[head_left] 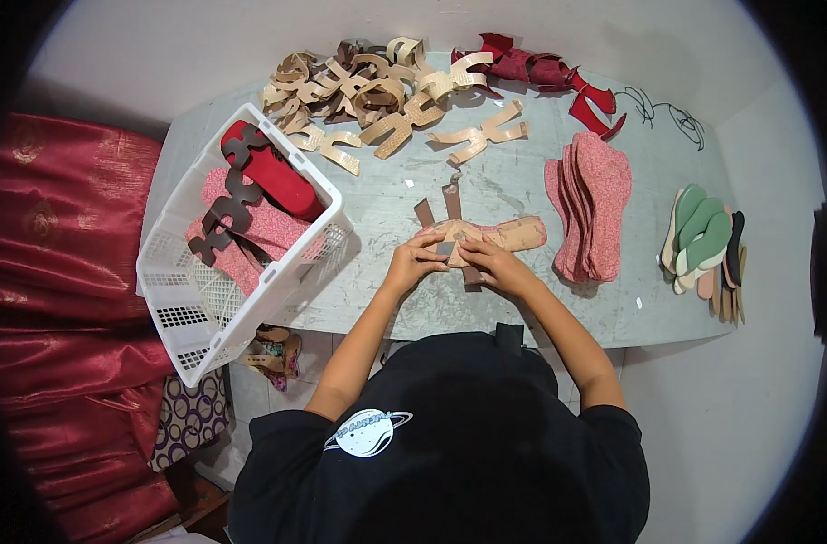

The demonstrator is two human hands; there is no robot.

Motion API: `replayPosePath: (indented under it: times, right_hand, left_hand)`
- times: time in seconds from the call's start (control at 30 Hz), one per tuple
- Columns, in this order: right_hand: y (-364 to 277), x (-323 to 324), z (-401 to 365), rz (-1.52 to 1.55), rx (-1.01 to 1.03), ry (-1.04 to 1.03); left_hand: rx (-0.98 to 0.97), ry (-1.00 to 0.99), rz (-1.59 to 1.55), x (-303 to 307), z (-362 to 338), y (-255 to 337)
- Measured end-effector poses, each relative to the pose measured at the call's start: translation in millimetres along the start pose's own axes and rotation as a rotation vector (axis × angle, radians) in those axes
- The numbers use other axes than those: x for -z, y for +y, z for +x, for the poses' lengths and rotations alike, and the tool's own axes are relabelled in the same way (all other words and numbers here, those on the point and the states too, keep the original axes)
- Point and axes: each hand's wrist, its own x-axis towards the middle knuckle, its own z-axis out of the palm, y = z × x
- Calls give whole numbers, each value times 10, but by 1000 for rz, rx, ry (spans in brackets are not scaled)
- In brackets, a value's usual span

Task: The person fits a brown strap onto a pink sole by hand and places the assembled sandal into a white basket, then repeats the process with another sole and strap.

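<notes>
A tan sole with a pink edge [519,234] lies underside up on the grey table, a brown strap [451,201] sticking out beyond its far side and another strap end showing on the near side. My left hand [419,261] has its fingers bent against the left part of the sole, beside a small grey patch [446,247]. Pressed on the sole's middle are the fingers of my right hand [494,261], close to the left fingertips. Both hands hold the sole and strap between them.
On the left, a white basket [192,372] holds pink and red soles with brown straps. Cream straps [404,113] and red straps [545,72] are heaped along the back. Pink soles [596,208] lie stacked to the right, green soles [701,231] farther right, near black cord [672,113].
</notes>
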Motion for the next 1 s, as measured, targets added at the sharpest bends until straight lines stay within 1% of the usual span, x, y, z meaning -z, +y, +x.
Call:
replayPosePath:
  times: [0.07, 0.2, 0.3, 0.37, 0.6, 0.67, 0.8, 1.0]
  right_hand:
    - [-1, 31, 1, 6, -11, -61]
    - [-63, 113, -2, 54, -8, -83]
    - [-61, 150, -9, 16, 45, -92]
    - [-53, 180, -7, 9, 64, -143]
    - [-81, 291, -12, -67, 117, -243]
    - [-92, 301, 1, -61, 46, -306]
    - [-3, 144, -1, -6, 14, -244]
    - [-158, 44, -50, -94, -14, -37]
  left_hand:
    - [-32, 3, 13, 1, 3, -18]
    - [-40, 4, -12, 1, -5, -64]
    - [-80, 3, 51, 13, -11, -46]
    - [-143, -2, 161, 21, -16, -19]
    - [-122, -16, 164, 23, -41, -10]
    - [-113, -13, 185, 29, -45, -2]
    - [-195, -18, 267, 46, -54, 15]
    - [-309, -36, 422, 89, -47, 48]
